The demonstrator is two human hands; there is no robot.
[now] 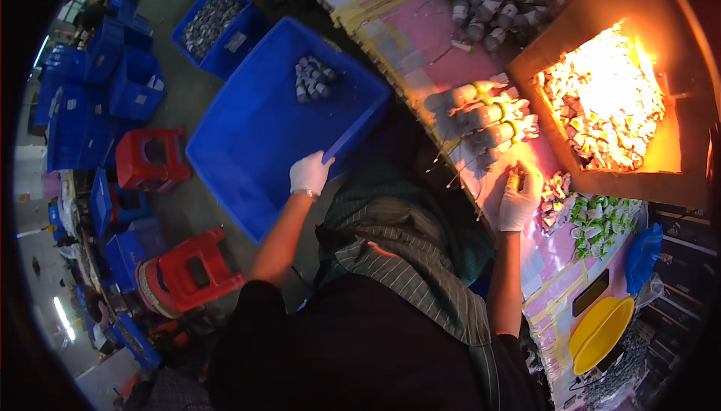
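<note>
My left hand (309,174), in a white glove, has its fingers bent over the near rim of a big blue bin (248,133). In the bin's far corner lies a small cluster of grey and white capped parts (314,79) with green bits. My right hand (521,199), gloved too, is over the pink table with curled fingers. An orange-lit patch shows at its fingertips; what they hold, if anything, is unclear. Just beyond it sits a row of grey cylindrical parts (488,118) with yellow-green bands, thin leads sticking out toward me.
A cardboard box (680,144) of small parts glows under glaring light at right. More grey parts (488,6) heap at the far table. Green-and-white pieces (601,223), a yellow basin (601,336) and a blue dish (644,259) lie nearer. Red stools (197,272) and blue crates (82,126) stand left.
</note>
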